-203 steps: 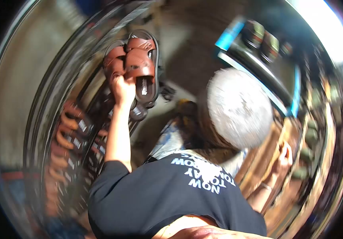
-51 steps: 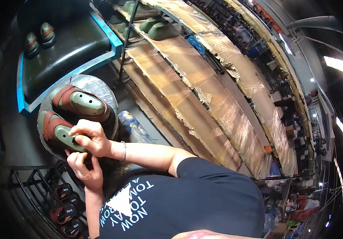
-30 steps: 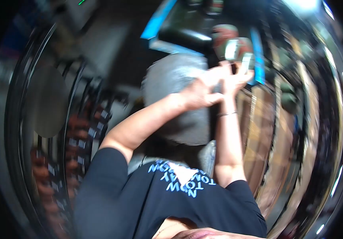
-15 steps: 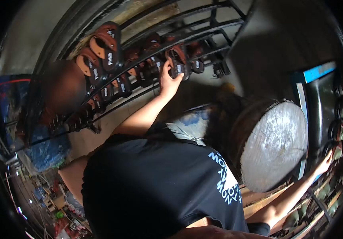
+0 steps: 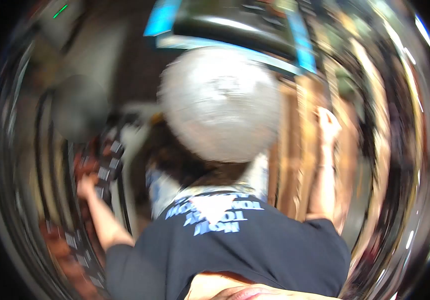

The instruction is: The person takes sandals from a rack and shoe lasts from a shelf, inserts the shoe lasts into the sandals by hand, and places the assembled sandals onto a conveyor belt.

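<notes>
My left hand [image 5: 87,186] reaches out to the left side, at a dark rack holding brown-strapped sandals [image 5: 104,172] with dark footbeds and pale labels. It is against or right beside these sandals; blur hides its fingers, so whether it grips one cannot be told. On the other side, my right hand [image 5: 329,125] is raised with the arm stretched forward, over or near brown wooden boards [image 5: 287,145]. Motion smears its fingers, and I cannot make out anything in them.
Between my arms stands a large round block [image 5: 220,105] with a worn pale top. Behind it is a dark, shiny surface with a blue frame [image 5: 302,42]. More sandals [image 5: 70,250] line the rack at lower left. Blurred shelving [image 5: 375,125] runs along the right.
The view has swung to the right, so the round block is now central. My right hand has come away from the shoe at the far right. My left hand remains by the rack's sandals.
</notes>
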`<state>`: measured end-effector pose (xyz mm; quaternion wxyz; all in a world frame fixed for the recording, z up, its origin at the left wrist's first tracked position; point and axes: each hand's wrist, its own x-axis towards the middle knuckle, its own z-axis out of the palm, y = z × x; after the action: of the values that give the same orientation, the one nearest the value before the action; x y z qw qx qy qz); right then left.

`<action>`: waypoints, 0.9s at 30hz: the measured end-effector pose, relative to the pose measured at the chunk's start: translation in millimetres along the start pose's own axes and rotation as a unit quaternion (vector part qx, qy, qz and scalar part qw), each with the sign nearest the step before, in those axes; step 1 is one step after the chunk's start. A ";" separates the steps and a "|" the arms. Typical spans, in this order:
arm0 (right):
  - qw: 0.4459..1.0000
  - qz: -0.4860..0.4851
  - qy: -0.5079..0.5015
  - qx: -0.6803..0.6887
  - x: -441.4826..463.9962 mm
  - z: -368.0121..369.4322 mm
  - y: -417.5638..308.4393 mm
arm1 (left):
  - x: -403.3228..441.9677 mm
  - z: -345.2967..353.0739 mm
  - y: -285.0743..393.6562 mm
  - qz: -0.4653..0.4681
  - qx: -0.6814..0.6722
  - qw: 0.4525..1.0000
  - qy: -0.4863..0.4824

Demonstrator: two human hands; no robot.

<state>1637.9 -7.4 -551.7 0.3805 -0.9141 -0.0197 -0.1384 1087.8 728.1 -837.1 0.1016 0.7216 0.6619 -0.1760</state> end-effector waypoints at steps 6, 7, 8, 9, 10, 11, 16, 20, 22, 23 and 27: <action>0.957 -0.069 0.265 0.100 -8.6 -48.9 26.9 | -40.6 10.9 56.7 0.151 -0.400 0.881 0.204; 0.957 -0.051 0.280 0.063 5.2 -52.0 34.4 | -53.2 -0.2 76.1 0.154 -0.445 0.866 0.169; 0.951 -0.033 0.299 0.066 30.3 -49.6 54.6 | -87.2 -26.9 104.8 0.155 -0.490 0.847 0.133; 0.951 0.004 0.303 0.052 50.0 -51.4 52.8 | -123.7 -50.2 129.7 0.214 -0.534 0.805 0.146; 0.958 0.051 0.281 -0.004 71.1 -49.0 45.1 | -154.8 -79.0 156.7 0.267 -0.579 0.765 0.088; 0.948 0.058 0.305 -0.066 104.8 -37.6 57.3 | -178.6 -101.7 180.9 0.318 -0.617 0.720 0.029; 0.936 0.156 0.304 0.080 199.2 8.5 47.3 | -270.1 -162.0 286.2 0.480 -0.588 0.651 0.023; 0.922 0.301 0.227 -0.087 206.6 6.2 18.2 | -335.5 -197.1 352.2 0.567 -0.477 0.671 0.013; 0.916 0.313 0.241 -0.069 227.2 17.3 45.0 | -346.5 -193.5 367.3 0.614 -0.393 0.682 0.054; 0.894 0.293 0.335 -0.052 223.9 24.1 45.0 | -357.3 -190.5 372.8 0.605 -0.416 0.678 0.032; 0.845 0.107 0.394 0.345 207.1 -12.0 111.7 | -397.5 -195.8 365.7 0.589 -0.355 0.724 -0.059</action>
<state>1849.8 -109.4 -565.1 0.6597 -0.5888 0.1829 -0.4297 1448.9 399.1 -534.7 0.4727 0.8652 0.1107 0.1249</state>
